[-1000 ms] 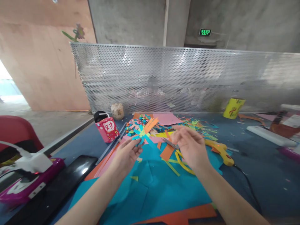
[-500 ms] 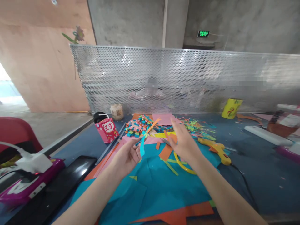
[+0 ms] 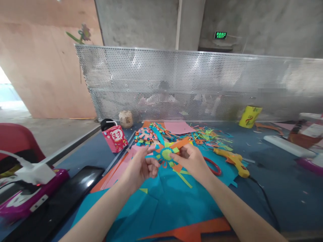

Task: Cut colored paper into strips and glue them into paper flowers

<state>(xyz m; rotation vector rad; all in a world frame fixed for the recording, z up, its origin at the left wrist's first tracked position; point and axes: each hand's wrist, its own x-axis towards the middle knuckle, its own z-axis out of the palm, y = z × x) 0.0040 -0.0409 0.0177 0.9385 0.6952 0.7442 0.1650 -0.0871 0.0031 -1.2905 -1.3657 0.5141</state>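
A paper flower [image 3: 166, 154] with a round green centre, a blue scalloped ring and strips in blue, orange and green faces me above the blue sheet [image 3: 176, 201]. My right hand [image 3: 193, 160] pinches it at its right side, thumb on the front. My left hand [image 3: 143, 166] is close to its left edge, index finger stretched out and the other fingers loosely bent, with nothing held. Whether a fingertip touches the flower I cannot tell. A red loop handle [image 3: 219, 170] shows behind my right wrist, the rest of it hidden. Green strips [image 3: 185, 179] lie below the flower.
Piles of coloured curls [image 3: 145, 136] and cut strips [image 3: 210, 132] lie at the back. A yellow glue gun [image 3: 234, 160] with a cord is at right, a pink drink carton [image 3: 115, 138] and a black phone-like slab [image 3: 83, 181] at left. A perforated metal screen [image 3: 151, 74] stands behind.
The flower, with its blue and orange strips, is now in my right hand, front towards me; before, my left hand held the strips. The yellow loop is out of sight and a red loop shows.
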